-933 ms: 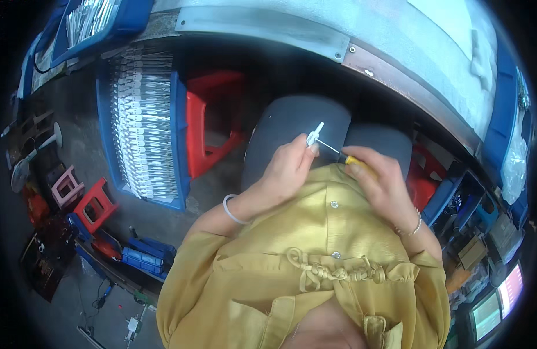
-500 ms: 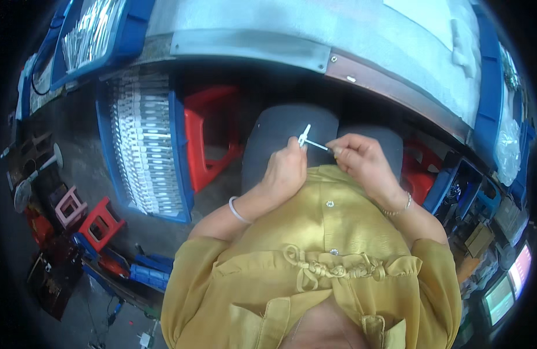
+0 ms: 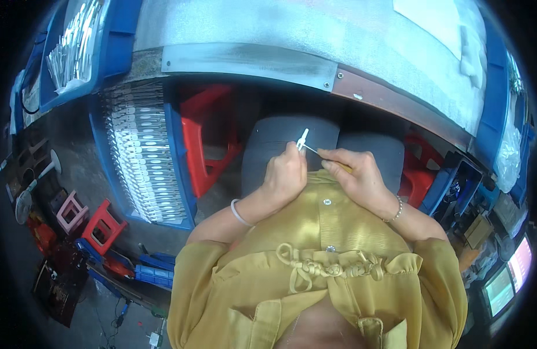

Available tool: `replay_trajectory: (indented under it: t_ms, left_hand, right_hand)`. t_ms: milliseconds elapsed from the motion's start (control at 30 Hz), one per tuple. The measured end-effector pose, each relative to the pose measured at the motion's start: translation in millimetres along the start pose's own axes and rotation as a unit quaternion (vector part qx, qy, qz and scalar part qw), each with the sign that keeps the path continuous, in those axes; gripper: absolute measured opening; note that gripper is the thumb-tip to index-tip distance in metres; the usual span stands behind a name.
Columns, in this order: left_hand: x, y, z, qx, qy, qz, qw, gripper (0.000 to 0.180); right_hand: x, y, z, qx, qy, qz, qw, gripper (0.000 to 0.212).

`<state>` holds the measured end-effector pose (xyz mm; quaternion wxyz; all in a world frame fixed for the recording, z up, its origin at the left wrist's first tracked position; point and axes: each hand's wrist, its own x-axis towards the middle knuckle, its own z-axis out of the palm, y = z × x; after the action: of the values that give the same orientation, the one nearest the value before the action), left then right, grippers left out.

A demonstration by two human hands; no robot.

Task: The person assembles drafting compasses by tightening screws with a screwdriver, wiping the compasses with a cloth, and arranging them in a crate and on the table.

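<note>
In front of my lap, my left hand (image 3: 285,175) is closed on a small white plastic part (image 3: 303,138), its narrow end pointing up past my thumb. My right hand (image 3: 361,175) grips a thin tool with a metal shaft (image 3: 311,150); a bit of yellowish handle shows under the fingers. The shaft's tip meets the side of the white part near my left fingertips. How far it reaches in, and the part's lower end, I cannot see. Both hands are above my dark-trousered thighs (image 3: 292,136).
Ahead runs the worktable (image 3: 251,61) with a metal edge. To the left, a blue crate (image 3: 190,192) holds rows of white parts; another blue bin (image 3: 114,55) of slim white pieces stands above it. A red stool (image 3: 193,139) is beside my knee. More blue bins (image 3: 446,189) stand right.
My right hand has moved left, closer to my left hand, so less of the tool's shaft shows between them. The view has shifted slightly.
</note>
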<state>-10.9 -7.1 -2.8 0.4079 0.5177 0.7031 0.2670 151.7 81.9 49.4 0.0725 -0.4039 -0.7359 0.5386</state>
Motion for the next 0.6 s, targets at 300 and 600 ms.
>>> replay_trajectory:
  t_ms: [300, 600]
  left_hand:
    - [-9, 0, 0, -0.221, -0.025, -0.036, 0.974, 0.026]
    - [-12, 6, -10, -0.382, -0.113, -0.180, 0.899, 0.020]
  right_hand:
    - [-21, -22, -24, -0.076, -0.024, -0.057, 0.995, 0.030]
    - [-36, -16, -18, -0.130, 0.002, -0.110, 0.985, 0.035]
